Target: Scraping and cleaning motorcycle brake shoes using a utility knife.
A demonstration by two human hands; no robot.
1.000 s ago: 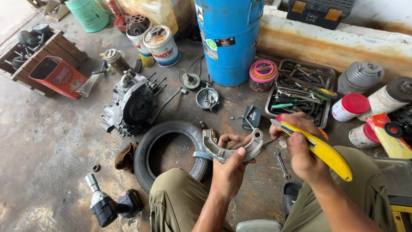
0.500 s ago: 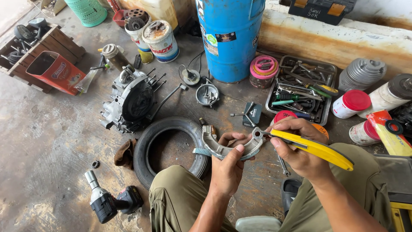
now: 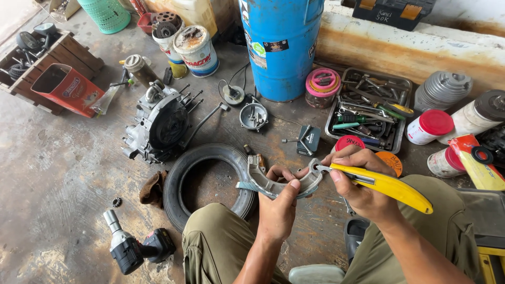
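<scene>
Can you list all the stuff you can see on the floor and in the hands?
brake shoe: one, grey metal, curved, in left hand
cutter knife: one, yellow, in right hand
tyre: one, black, flat on floor by left knee
engine block: one, grey, left of tyre
impact wrench: one, black and silver, bottom left
barrel: one, blue, top centre
tool tray: one, dark, full of tools, right of barrel
paint cans: two, white, rusty, top left
left hand: fingers around brake shoe
right hand: fingers around cutter knife

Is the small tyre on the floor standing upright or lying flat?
Lying flat: the tyre rests on its sidewall, showing its full ring and the floor through its centre.
</scene>
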